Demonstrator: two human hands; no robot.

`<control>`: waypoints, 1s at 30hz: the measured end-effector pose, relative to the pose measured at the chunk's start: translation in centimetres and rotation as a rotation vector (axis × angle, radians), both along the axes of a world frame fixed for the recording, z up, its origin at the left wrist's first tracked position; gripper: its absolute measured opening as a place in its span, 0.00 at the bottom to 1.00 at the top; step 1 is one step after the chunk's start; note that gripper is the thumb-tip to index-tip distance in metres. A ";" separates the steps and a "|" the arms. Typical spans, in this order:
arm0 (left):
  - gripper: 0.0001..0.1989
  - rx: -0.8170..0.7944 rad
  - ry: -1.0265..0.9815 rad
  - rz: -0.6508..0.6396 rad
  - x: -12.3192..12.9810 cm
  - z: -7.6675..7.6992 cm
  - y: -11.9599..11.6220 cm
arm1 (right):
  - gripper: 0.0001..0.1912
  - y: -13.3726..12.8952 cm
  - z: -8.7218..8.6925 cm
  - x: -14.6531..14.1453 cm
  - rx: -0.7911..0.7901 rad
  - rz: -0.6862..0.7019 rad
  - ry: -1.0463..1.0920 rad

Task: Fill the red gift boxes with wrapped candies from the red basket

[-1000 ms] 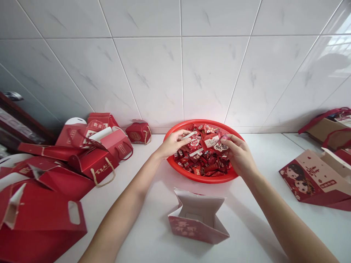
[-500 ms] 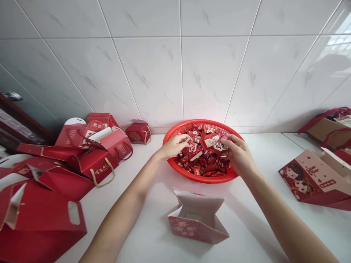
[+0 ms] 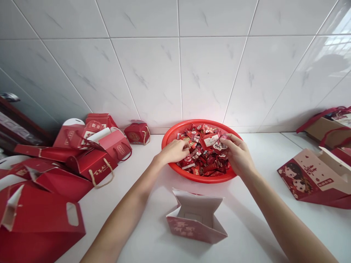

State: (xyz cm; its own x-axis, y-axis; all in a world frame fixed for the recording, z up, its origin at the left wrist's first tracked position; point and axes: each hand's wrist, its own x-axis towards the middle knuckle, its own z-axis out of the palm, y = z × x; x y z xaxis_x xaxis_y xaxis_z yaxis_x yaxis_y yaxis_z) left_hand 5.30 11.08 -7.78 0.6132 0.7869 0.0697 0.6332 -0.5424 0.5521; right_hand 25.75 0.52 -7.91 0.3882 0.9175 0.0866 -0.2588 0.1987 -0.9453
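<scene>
A red plastic basket (image 3: 203,179) full of red-wrapped candies (image 3: 208,160) stands against the tiled wall. My right hand (image 3: 239,151) pinches a red candy packet (image 3: 212,140) with a white printed panel between thumb and fingers, over the basket's right side. Over the left side, my left hand (image 3: 175,150) reaches in with its fingers curled down among the candies; what they grip, if anything, is hidden. An open paper box (image 3: 196,230), pinkish red outside and white inside, stands upright on the white counter in front of the basket.
Several red gift boxes (image 3: 44,208) crowd the left of the counter, some with rope handles. A small red box (image 3: 136,132) stands by the wall. On the right are a printed box (image 3: 315,179) with cartoon figures and a brown box (image 3: 326,128) with red straps.
My left hand has turned and curled its fingers down into the candies; a packet lies lower left in the basket. My right hand keeps its packet in nearly the same place.
</scene>
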 end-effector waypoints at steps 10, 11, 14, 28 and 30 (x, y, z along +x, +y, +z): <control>0.20 -0.294 -0.600 -0.155 1.6 0.7 -1.8 | 0.18 0.0 -0.1 0.1 0.005 0.042 -0.048; 0.20 -0.358 -0.643 -0.162 1.8 0.6 -1.9 | 0.19 0.0 -0.1 0.1 0.009 0.050 -0.051; 0.20 -0.489 -0.731 -0.146 2.1 0.4 -2.0 | 0.19 -0.1 -0.1 0.1 0.016 0.086 -0.068; 0.19 -0.340 -0.649 -0.160 2.7 0.1 -3.4 | 0.24 -0.3 -0.1 0.0 0.018 0.188 -0.136; 0.20 -0.391 -0.692 -0.156 2.7 0.1 -3.3 | 0.24 -0.3 -0.1 0.0 0.021 0.205 -0.138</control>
State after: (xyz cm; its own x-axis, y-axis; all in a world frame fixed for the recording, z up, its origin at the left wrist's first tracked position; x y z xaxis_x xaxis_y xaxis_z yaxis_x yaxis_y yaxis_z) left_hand 7.95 7.82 -7.72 0.6370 0.7415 0.2109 0.0117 -0.2829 0.9591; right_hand 25.76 0.24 -8.05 0.1769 0.9734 0.1456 -0.1644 0.1751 -0.9707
